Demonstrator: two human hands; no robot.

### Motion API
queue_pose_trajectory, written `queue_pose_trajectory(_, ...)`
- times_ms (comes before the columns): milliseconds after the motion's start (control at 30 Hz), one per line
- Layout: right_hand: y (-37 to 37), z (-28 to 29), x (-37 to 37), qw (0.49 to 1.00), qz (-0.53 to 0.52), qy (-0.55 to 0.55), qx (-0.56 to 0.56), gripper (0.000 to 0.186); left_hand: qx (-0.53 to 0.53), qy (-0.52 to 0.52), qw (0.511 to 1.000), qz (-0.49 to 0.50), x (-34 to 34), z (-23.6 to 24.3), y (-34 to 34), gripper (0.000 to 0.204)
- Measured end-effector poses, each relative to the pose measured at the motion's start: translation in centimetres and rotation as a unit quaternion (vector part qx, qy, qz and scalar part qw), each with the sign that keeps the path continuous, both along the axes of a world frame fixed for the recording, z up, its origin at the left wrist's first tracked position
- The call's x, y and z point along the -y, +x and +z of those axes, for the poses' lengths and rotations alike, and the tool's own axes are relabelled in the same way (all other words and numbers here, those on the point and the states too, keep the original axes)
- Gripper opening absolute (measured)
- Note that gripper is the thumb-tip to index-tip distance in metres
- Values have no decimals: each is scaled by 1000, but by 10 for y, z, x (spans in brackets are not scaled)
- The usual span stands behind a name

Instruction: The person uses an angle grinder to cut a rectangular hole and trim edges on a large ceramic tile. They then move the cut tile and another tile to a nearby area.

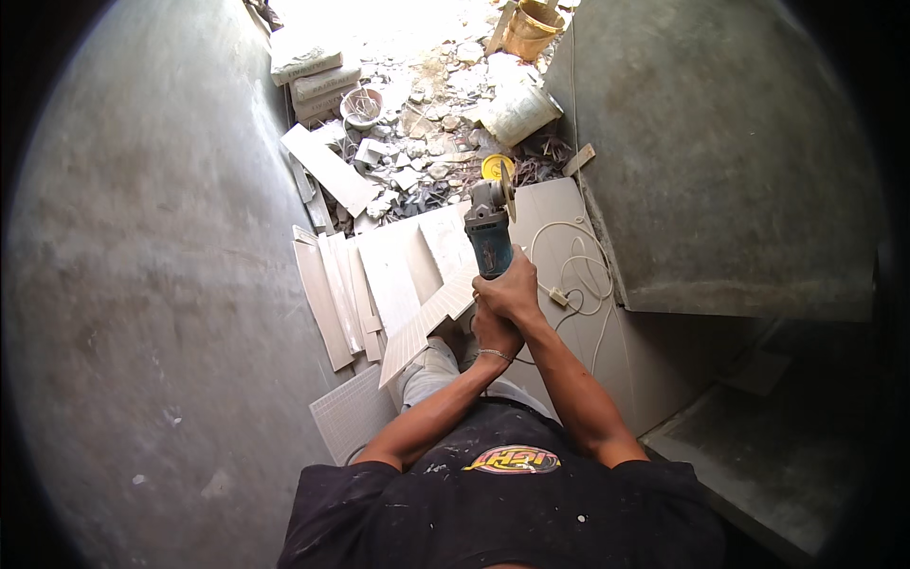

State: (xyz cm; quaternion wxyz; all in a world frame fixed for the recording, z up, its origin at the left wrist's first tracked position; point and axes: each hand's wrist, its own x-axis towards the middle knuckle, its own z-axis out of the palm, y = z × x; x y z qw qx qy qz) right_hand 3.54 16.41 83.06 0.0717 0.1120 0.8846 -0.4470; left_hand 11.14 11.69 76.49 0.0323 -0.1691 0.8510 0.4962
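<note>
An angle grinder point(490, 248) with a teal body points away from me, its thin cutting disc point(509, 194) standing upright on the right side of the head. Wrapped round the grinder's body is my right hand point(513, 284). Just behind and below it, my left hand point(497, 329), with a bracelet at the wrist, is closed round the grinder's rear, mostly covering it. Left of my hands, a pale tile with a grid pattern point(422, 332) lies slanted by my legs. Neither hand touches this tile.
A second gridded tile point(353, 410) rests near the left wall. Long cut strips point(322, 299) lie ahead of it. A white cord with a plug connection point(558, 297) loops on the right. Beyond are rubble point(417, 142), a tipped bucket point(521, 112) and stacked bags point(322, 87). Grey walls flank me.
</note>
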Motion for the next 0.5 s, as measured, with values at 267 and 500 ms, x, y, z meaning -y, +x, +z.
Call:
queue_pose_trajectory(267,-4,-16,-16,985,169,-7,-7,57,-144,122,979,-80,6,-35,2,32)
queue_pose_trajectory(500,7,-16,3,988,150,-43,-16,48,-33,139,989,-31,10,-26,13,27)
